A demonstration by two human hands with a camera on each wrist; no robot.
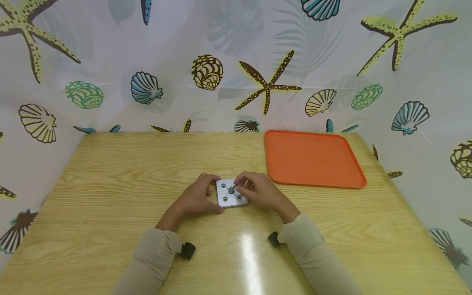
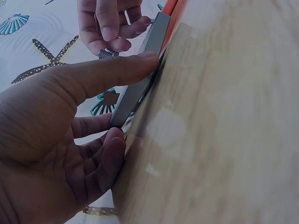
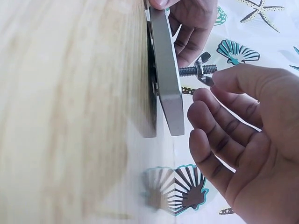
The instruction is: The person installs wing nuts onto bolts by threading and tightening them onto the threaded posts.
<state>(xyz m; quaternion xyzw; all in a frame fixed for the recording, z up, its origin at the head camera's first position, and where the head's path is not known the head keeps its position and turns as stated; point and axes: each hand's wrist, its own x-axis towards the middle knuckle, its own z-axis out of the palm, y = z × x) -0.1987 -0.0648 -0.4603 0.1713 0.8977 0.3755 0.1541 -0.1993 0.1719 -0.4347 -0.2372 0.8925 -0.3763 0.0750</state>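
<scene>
- Your left hand (image 1: 199, 197) grips the metal plate (image 1: 231, 202) by opposite edges, thumb on the near one, fingers on the far.
- Your right hand (image 1: 262, 192) pinches the wing nut (image 3: 200, 69) on the bolt (image 3: 188, 71) rising from the plate.
- The plate is at mid-table (image 1: 129, 172), left of the orange tray (image 1: 313, 159).

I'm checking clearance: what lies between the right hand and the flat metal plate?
A wing nut, on a threaded bolt that stands out from the metal plate toward the right hand; the right wrist view shows it.
</scene>
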